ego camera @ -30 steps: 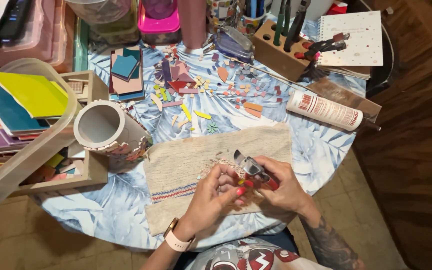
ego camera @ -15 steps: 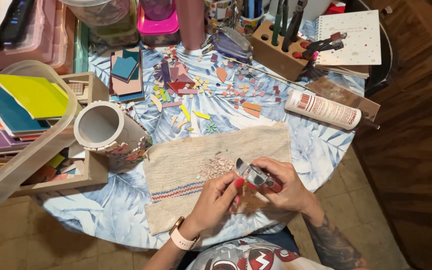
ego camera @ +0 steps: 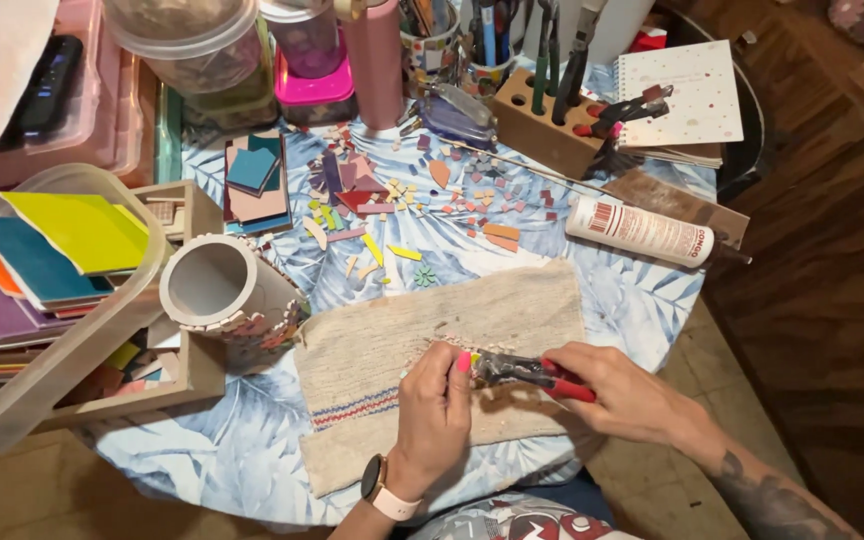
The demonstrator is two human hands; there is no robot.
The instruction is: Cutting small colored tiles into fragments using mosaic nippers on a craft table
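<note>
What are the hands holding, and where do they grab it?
The right hand grips the nippers by their red handles. The left hand pinches something small at the jaws, too hidden to name.

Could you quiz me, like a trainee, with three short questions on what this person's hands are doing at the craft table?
1. True or false: the right hand holds red-handled nippers.
2. What lies under both hands? A: notebook B: beige cloth C: plastic tub
3. Which wrist wears the watch?

Key
1. True.
2. B.
3. The left; the left hand pinches a small piece at the nippers' jaws.
</note>
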